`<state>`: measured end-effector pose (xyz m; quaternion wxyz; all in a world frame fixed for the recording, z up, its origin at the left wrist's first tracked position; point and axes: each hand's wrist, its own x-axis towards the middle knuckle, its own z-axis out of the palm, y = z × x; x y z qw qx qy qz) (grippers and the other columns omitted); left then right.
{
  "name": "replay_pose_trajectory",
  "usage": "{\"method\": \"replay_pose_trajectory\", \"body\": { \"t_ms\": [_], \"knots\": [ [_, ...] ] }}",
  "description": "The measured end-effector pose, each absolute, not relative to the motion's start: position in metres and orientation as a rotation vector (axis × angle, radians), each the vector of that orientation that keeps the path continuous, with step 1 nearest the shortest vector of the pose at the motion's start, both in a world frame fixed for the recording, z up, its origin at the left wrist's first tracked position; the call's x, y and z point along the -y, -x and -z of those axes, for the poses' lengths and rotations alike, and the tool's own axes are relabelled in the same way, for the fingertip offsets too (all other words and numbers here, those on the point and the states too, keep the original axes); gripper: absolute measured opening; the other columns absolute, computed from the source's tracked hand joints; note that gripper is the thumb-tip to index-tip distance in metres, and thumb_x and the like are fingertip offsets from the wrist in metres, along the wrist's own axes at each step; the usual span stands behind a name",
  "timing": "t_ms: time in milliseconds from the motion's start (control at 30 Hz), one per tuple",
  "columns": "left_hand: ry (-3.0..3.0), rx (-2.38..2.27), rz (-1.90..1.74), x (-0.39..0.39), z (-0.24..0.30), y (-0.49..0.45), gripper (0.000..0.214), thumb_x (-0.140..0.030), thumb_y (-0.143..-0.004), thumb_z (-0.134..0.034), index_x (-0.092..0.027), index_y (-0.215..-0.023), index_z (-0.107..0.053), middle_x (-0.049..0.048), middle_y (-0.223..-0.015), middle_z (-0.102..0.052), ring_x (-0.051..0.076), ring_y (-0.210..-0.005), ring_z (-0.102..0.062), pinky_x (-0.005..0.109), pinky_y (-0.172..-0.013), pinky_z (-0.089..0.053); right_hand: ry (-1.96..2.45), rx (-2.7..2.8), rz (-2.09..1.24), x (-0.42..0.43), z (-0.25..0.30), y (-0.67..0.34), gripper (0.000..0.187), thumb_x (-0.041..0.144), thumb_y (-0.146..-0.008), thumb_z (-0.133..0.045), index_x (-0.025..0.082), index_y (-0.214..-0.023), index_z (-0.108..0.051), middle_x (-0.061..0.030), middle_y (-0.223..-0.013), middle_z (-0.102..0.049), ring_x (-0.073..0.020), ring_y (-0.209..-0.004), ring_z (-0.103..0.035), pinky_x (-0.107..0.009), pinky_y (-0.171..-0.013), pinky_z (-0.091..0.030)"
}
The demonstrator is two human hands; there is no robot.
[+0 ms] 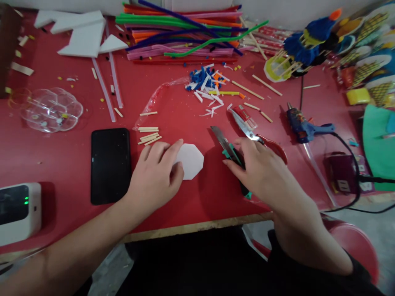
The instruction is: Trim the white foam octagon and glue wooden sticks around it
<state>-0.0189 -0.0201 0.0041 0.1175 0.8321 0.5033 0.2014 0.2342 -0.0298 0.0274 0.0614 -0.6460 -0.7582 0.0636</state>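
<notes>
My left hand (157, 172) rests on the red table (191, 197), its fingers pressed on the left edge of a white octagonal foam piece (191, 161). My right hand (257, 170) lies over a green-and-black utility knife (227, 149) whose blade sticks out toward the upper left; the fingers curl around its handle. Scissors with red handles (256, 135) lie just behind that hand. A small pile of short wooden sticks (148, 135) sits above my left hand.
A black phone (110, 164) lies left of my left hand; a white device with a green light (18, 209) at the front left. A blue glue gun (300, 125) and its cable lie right. Pipe cleaners (182, 31), foam offcuts (83, 35) and a clear tray (51, 109) fill the back.
</notes>
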Motion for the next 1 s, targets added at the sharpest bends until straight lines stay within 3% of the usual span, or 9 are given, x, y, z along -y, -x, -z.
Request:
{"method": "replay_pose_trajectory", "body": {
  "t_ms": [133,300,433,567,733,1000],
  "knots": [
    [-2.633,-1.452,-0.556,0.025,-0.007,0.017,0.05,-0.025,-0.088,-0.059,-0.01,-0.136,-0.057,0.0236,-0.131,-0.058,0.04,-0.121,-0.057,0.058,-0.103,-0.048,1.892,2.267,-0.252,0.037,-0.019,-0.232,0.025,0.03,-0.093,-0.052,0.02,-0.115,-0.06,-0.0124,-0.098,-0.069,-0.0311,-0.087,-0.068,-0.042,-0.067,-0.054],
    [-2.7,-1.177,-0.495,0.027,-0.006,0.015,0.049,-0.023,-0.089,-0.058,-0.009,-0.136,-0.057,0.0206,-0.138,-0.061,0.041,-0.136,-0.05,0.057,-0.11,-0.048,1.679,2.162,-0.499,0.038,-0.022,-0.232,0.025,0.035,-0.094,-0.06,0.022,-0.115,-0.061,-0.0114,-0.101,-0.068,-0.0287,-0.092,-0.069,-0.043,-0.076,-0.059],
    [-2.714,-1.104,-0.438,0.028,-0.002,0.013,0.045,-0.025,-0.093,-0.054,-0.011,-0.135,-0.059,0.0206,-0.137,-0.062,0.039,-0.132,-0.056,0.055,-0.108,-0.051,1.553,2.22,-0.552,0.04,-0.024,-0.228,0.036,0.023,-0.095,-0.055,0.023,-0.131,-0.057,-0.0133,-0.119,-0.07,-0.0286,-0.109,-0.068,-0.046,-0.09,-0.059],
    [-2.741,-1.081,-0.426,0.031,-0.004,0.012,0.041,-0.026,-0.093,-0.054,-0.008,-0.129,-0.063,0.0211,-0.134,-0.064,0.038,-0.132,-0.057,0.052,-0.109,-0.051,1.451,2.299,-0.7,0.041,-0.024,-0.225,0.053,0.019,-0.096,-0.049,0.022,-0.148,-0.048,-0.0099,-0.118,-0.074,-0.0233,-0.098,-0.073,-0.038,-0.083,-0.061],
    [-2.816,-1.022,-0.434,0.032,-0.003,0.011,0.042,-0.023,-0.095,-0.05,-0.004,-0.131,-0.06,0.0197,-0.133,-0.066,0.035,-0.13,-0.059,0.046,-0.108,-0.053,1.456,2.344,-0.793,0.041,-0.025,-0.222,0.054,0.021,-0.096,-0.049,0.018,-0.149,-0.05,-0.0115,-0.114,-0.075,-0.023,-0.091,-0.073,-0.036,-0.078,-0.062],
    [-2.811,-1.013,-0.443,0.03,-0.003,0.011,0.041,-0.022,-0.095,-0.051,-0.004,-0.131,-0.06,0.0189,-0.132,-0.067,0.033,-0.13,-0.059,0.045,-0.109,-0.052,1.492,2.408,-0.83,0.039,-0.028,-0.219,0.053,0.017,-0.095,-0.047,0.016,-0.147,-0.054,-0.0117,-0.102,-0.075,-0.0231,-0.087,-0.073,-0.041,-0.085,-0.061]
  ]
}}
